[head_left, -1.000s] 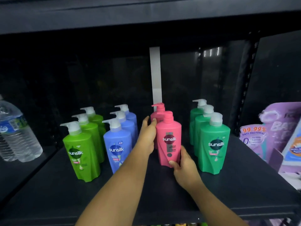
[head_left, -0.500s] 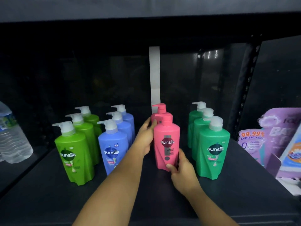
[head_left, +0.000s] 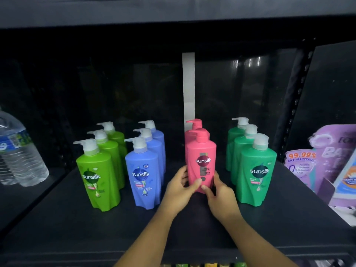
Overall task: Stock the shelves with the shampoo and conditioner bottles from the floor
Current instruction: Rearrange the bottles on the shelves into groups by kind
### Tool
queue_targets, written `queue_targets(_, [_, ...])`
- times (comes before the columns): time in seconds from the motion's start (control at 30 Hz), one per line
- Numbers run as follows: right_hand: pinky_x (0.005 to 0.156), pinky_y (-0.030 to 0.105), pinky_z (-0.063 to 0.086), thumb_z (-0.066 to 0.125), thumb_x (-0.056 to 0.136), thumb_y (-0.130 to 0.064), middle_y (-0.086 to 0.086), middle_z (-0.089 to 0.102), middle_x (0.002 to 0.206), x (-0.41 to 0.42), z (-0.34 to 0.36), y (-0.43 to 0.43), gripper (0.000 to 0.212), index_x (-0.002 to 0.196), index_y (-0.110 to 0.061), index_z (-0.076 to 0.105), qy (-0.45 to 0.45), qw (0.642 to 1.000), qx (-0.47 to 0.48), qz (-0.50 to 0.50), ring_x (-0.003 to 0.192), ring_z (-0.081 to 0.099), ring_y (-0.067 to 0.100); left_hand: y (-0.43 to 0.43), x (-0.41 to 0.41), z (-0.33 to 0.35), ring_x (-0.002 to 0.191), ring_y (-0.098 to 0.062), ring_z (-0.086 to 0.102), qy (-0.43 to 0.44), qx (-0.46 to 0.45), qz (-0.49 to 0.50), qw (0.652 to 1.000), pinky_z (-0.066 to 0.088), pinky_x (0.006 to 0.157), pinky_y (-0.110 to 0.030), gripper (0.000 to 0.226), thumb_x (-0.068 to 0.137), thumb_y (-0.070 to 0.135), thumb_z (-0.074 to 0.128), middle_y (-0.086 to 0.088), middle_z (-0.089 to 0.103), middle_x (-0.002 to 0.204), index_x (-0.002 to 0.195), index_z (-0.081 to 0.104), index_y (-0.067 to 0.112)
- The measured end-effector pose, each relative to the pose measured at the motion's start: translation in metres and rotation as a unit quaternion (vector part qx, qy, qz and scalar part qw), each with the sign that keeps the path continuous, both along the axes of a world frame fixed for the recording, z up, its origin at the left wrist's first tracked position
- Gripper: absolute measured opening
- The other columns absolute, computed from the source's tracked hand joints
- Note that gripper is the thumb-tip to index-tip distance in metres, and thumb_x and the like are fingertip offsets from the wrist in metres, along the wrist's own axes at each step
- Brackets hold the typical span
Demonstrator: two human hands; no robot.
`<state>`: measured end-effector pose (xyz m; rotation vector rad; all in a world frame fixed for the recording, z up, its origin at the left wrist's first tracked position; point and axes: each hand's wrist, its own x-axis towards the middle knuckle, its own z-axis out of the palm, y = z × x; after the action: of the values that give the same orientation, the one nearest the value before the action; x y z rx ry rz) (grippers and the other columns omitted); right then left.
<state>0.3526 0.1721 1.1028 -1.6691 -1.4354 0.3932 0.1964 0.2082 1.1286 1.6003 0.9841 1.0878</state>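
Note:
A pink Sunsilk pump bottle (head_left: 202, 157) stands upright on the black shelf (head_left: 192, 228), in front of a second pink bottle (head_left: 194, 126). My left hand (head_left: 179, 189) holds its lower left side, thumb on the front. My right hand (head_left: 219, 191) grips its lower right side. To the left stand a row of three blue bottles (head_left: 143, 176) and a row of three lime green bottles (head_left: 98, 180). A row of three dark green bottles (head_left: 257, 174) stands to the right.
Clear water bottles (head_left: 19, 153) stand at the far left on a neighbouring shelf. Purple soap refill pouches (head_left: 323, 157) lean at the right. A black perforated upright (head_left: 294, 97) bounds the right side, and a white strip (head_left: 188, 85) runs down the back wall.
My left hand slid down from the upper left side of the front pink bottle to its lower left. The right hand stayed at the bottle's base. The view moved slightly closer.

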Motion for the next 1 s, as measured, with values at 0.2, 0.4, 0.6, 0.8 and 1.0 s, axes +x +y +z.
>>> queue_targets(0.2, [0.106,0.048,0.046,0.059,0.099,-0.035,0.017,0.072,0.111,-0.001,0.002,-0.002,0.075,0.159,-0.009,0.023,-0.041,0.999,-0.007,-0.014,0.108,0.065,0.038,0.009,0.002,-0.008,0.117,0.011,0.060,0.072,0.050,0.046,0.995,0.046,0.097,-0.008,0.065,0.092,0.002,0.070,0.021,0.067,0.126,0.143,0.049,0.037])
queue_targets(0.4, [0.122,0.042,0.025,0.053,0.100,-0.040,0.007,0.070,0.121,-0.002,-0.005,0.003,0.062,0.151,-0.009,0.040,-0.088,0.996,-0.007,-0.025,0.114,0.064,0.026,0.014,0.003,-0.010,0.107,0.013,0.062,0.090,0.066,0.071,0.991,0.050,0.093,-0.011,0.060,0.093,0.001,0.067,0.018,0.070,0.116,0.140,0.050,0.035])
queue_targets(0.6, [0.124,0.039,0.017,0.051,0.100,-0.042,0.003,0.061,0.138,-0.002,-0.004,0.003,0.066,0.156,-0.013,0.034,-0.108,0.994,-0.025,-0.022,0.128,0.056,0.021,0.015,0.003,-0.010,0.100,0.014,0.064,0.103,0.078,0.093,0.987,0.047,0.083,-0.004,0.052,0.092,-0.002,0.064,0.014,0.072,0.108,0.135,0.055,0.024])
queue_targets(0.8, [0.126,0.038,0.011,0.049,0.097,-0.051,0.007,0.044,0.155,-0.006,-0.004,0.004,0.079,0.160,-0.014,0.019,-0.122,0.991,-0.047,-0.026,0.145,0.038,0.024,0.015,0.003,-0.011,0.100,0.013,0.064,0.111,0.087,0.100,0.985,0.051,0.088,-0.011,0.046,0.095,0.006,0.066,0.015,0.072,0.110,0.134,0.055,0.026])
queue_targets(1.0, [0.127,0.038,0.005,0.046,0.099,-0.049,0.010,0.028,0.164,-0.010,0.003,0.000,0.085,0.162,-0.011,0.004,-0.148,0.986,-0.068,-0.020,0.152,0.023,0.025,0.018,0.005,-0.014,0.099,0.013,0.062,0.123,0.095,0.108,0.982,0.044,0.083,-0.002,0.046,0.096,0.010,0.065,0.014,0.070,0.112,0.138,0.054,0.026])
